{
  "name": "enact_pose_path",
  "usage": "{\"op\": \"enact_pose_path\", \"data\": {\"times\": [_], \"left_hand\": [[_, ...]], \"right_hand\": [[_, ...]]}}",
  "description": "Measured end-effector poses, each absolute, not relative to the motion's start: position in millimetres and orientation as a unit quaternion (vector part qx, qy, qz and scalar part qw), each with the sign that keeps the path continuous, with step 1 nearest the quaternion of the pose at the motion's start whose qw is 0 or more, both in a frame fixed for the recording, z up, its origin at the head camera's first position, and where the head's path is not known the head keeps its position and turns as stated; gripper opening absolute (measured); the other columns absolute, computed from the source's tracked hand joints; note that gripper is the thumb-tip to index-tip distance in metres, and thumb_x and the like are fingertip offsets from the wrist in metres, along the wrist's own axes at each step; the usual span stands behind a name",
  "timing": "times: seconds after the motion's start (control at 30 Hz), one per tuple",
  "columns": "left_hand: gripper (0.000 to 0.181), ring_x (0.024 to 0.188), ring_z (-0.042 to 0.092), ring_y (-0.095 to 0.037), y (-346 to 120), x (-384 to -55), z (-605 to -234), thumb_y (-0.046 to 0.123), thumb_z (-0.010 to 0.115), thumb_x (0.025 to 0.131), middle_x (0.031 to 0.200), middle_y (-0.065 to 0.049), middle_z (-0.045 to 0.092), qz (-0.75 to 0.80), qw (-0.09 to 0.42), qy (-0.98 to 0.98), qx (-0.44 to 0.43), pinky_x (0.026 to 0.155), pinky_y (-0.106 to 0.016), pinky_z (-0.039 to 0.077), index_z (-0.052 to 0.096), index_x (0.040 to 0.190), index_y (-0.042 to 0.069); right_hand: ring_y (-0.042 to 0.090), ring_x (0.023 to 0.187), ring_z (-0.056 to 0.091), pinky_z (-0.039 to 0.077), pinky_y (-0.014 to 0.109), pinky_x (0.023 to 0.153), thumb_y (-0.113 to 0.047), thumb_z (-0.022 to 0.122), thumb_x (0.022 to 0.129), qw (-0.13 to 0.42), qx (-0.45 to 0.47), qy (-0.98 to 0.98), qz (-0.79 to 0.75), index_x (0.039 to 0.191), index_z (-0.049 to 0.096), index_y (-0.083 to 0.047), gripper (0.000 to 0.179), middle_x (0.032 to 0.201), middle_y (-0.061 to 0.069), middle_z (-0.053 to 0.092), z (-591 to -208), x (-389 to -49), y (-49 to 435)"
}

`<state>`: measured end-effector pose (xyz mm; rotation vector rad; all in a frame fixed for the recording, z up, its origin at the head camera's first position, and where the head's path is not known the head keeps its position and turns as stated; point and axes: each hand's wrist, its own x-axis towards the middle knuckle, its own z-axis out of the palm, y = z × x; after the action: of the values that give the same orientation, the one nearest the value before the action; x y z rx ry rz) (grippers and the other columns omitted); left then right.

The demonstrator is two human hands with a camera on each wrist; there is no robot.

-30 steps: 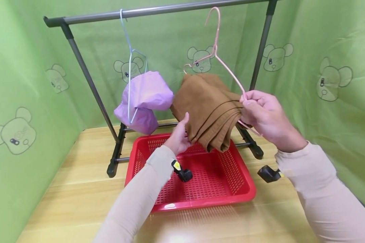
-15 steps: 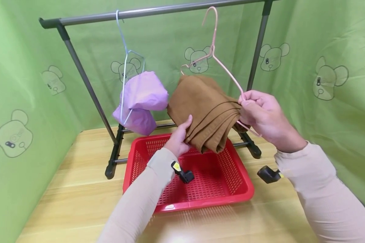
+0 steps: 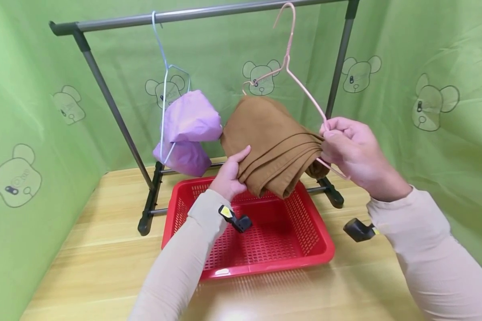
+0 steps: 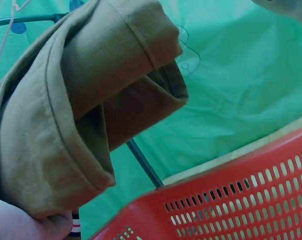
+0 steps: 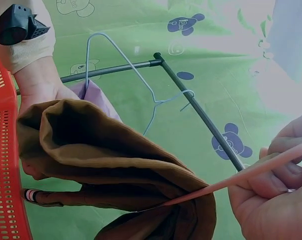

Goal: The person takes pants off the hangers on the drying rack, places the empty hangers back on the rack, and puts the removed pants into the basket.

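Note:
My right hand (image 3: 351,151) pinches the right arm of a pink clothes hanger (image 3: 303,89). Folded brown trousers (image 3: 265,138) hang through this hanger, their layered edges drooping to the front. At the lower left edge of the trousers, my left hand (image 3: 228,176) grips the cloth, its thumb on top and its other fingers hidden beneath. The left wrist view has the open folds of the trousers (image 4: 105,100) up close. In front of the rack's rail (image 3: 225,11) is the hanger's hook; whether it touches the rail I cannot tell.
A blue hanger (image 3: 163,89) with a bunched purple garment (image 3: 193,118) hangs from the rail on the left. Under the trousers a red plastic basket (image 3: 265,269) stands on the wooden table (image 3: 84,249). Green curtains (image 3: 16,111) with bear drawings enclose the space.
My left hand has shifted a little left, still gripping the trousers. Over the last half second, the pink hanger and my right hand have moved slightly right, the hook also upward.

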<state>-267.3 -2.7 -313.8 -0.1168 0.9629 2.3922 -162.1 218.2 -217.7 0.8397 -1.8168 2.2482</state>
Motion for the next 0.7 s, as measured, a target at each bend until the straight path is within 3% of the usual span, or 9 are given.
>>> {"op": "enact_pose_path", "data": {"times": [0.7], "left_hand": [[0.023,0.076,0.066,-0.013,3.9,-265.9,-313.5,0.027,0.058,0.098,0.084,-0.003,0.07,0.9,0.285,0.327,-0.035,0.073,-0.027,0.053,0.066,0.088,0.008]], "right_hand": [[0.02,0.047,0.019,0.012,0.03,0.036,0.005,0.04,0.1,0.068,0.271,-0.619,0.734,0.094,0.054,0.007,0.015,0.055,0.001,0.035,-218.5,-159.0,224.2]]}}
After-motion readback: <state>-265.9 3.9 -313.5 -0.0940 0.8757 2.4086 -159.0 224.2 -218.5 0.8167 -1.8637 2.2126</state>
